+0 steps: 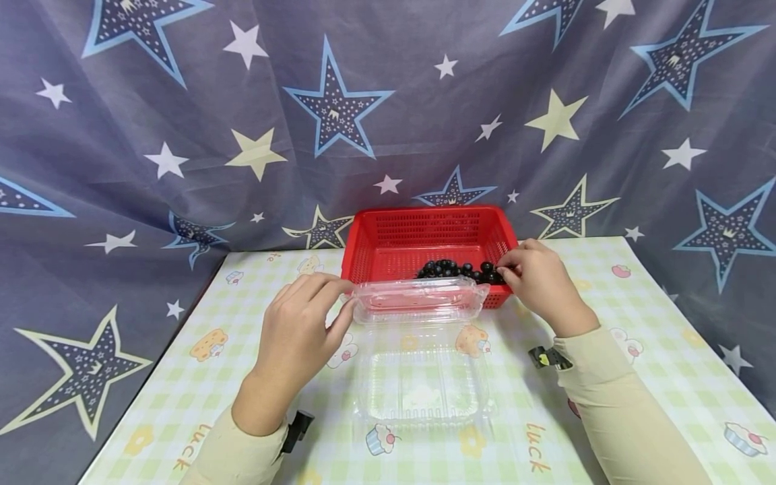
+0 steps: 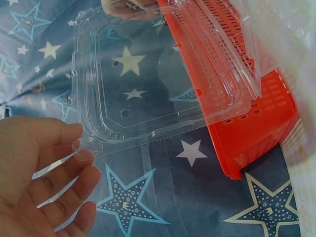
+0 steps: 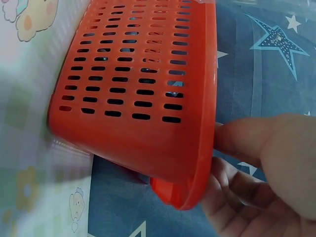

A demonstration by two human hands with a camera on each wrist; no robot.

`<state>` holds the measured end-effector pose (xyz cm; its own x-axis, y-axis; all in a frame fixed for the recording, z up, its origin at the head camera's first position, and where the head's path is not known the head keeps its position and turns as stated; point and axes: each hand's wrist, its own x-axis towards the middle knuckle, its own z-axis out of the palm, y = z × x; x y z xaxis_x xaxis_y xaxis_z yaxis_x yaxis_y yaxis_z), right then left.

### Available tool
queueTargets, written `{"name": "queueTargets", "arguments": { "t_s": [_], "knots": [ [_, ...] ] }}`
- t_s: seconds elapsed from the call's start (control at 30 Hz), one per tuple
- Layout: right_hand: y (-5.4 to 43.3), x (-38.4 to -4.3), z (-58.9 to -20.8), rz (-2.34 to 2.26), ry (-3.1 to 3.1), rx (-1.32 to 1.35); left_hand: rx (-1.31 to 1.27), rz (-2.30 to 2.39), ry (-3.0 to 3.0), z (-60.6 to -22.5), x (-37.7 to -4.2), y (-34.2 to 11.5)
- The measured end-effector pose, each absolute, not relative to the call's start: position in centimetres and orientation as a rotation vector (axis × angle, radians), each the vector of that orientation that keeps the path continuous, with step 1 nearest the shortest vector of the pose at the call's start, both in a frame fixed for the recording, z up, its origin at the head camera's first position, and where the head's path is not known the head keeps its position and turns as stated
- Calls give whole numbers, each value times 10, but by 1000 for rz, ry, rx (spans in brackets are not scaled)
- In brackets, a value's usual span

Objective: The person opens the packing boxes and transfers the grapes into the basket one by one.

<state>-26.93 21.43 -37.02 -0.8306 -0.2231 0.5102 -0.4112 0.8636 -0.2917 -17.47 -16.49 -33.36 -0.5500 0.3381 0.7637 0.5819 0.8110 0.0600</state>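
Observation:
My left hand [image 1: 297, 337] pinches a corner tab of the raised lid [image 1: 418, 300] of a clear plastic clamshell box [image 1: 424, 387]. Thumb and index finger meet at that corner in the left wrist view, where the see-through lid [image 2: 133, 98] fills the middle. Dark round fruits that look like black grapes [image 1: 445, 268] lie in the front right of a red basket [image 1: 364, 252]. Over the basket's front right corner reaches my right hand [image 1: 542, 286], fingertips among the grapes. In the right wrist view, the basket rim [image 3: 210, 98] hides those fingertips, so their grip is unclear.
The basket stands at the back of a table with a checked, cartoon-printed cloth [image 1: 606, 404]. Right behind it hangs a grey star-patterned curtain [image 1: 412, 135]. The box's base lies in front of the basket, between my forearms.

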Motion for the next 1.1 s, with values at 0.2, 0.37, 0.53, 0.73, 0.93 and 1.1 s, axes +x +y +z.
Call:
{"name": "queueTargets", "arguments": {
  "t_s": [0.2, 0.37, 0.53, 0.73, 0.93, 1.1],
  "knots": [
    [216, -269, -371, 538, -2601, 407, -654, -469, -2181, -334, -178, -163],
    [216, -268, -367, 539, -2626, 396, -664, -561, -2176, -335, -180, -162],
    [214, -266, -364, 557, -2662, 400, -652, -551, -2187, -337, -181, -164],
    [213, -264, -362, 554, -2655, 415, -642, -504, -2186, -339, -183, -165],
    [213, -264, -363, 543, -2650, 429, -622, -443, -2187, -342, -184, -165],
    [214, -266, -365, 555, -2658, 426, -611, -433, -2196, -343, -185, -164]
  ]
}}
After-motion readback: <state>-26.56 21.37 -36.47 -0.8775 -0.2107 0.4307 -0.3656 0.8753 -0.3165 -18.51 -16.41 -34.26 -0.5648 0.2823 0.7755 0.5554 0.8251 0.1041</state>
